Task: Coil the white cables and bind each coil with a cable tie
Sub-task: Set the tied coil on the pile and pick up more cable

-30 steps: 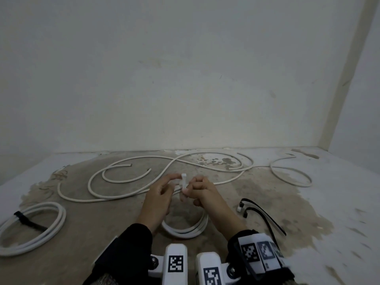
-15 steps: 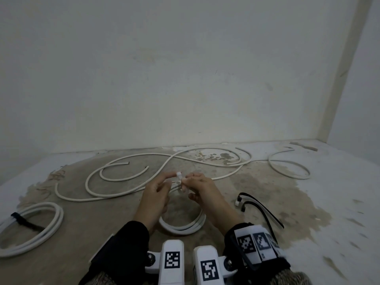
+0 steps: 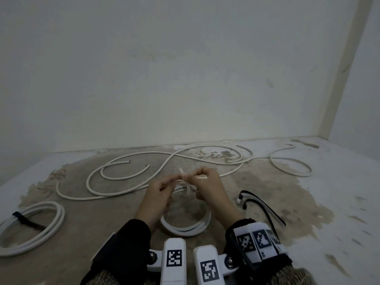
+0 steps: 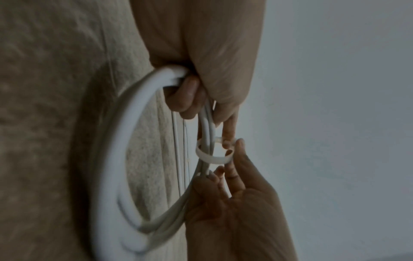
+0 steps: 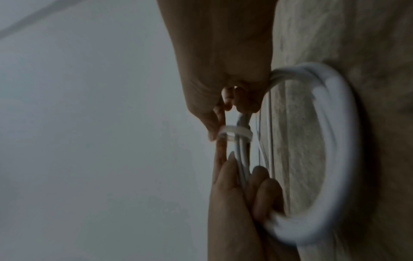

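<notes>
A small coil of white cable (image 3: 186,230) hangs between my two hands above the floor. A white cable tie (image 3: 181,173) is looped loosely round its strands; the loop shows in the left wrist view as the tie (image 4: 212,159) and in the right wrist view as the tie (image 5: 234,132). My left hand (image 3: 178,179) pinches the tie with thumb and forefinger, and its lower fingers curl round the coil (image 4: 107,159). My right hand (image 3: 188,177) pinches the tie from the other side, also holding the coil (image 5: 335,141).
A bound coil (image 3: 51,225) with a black tie (image 3: 26,221) lies at the left. Long loose white cables (image 3: 123,159) snake across the stained floor (image 3: 92,202) behind my hands, one cable loop (image 3: 287,171) at the right. Spare black and white ties (image 3: 263,206) lie right of my right hand. Walls close the back and right.
Both hands stay together on the coil. The fingertips have worked closer round the tie, and its free end now leans to the left instead of standing upright.
</notes>
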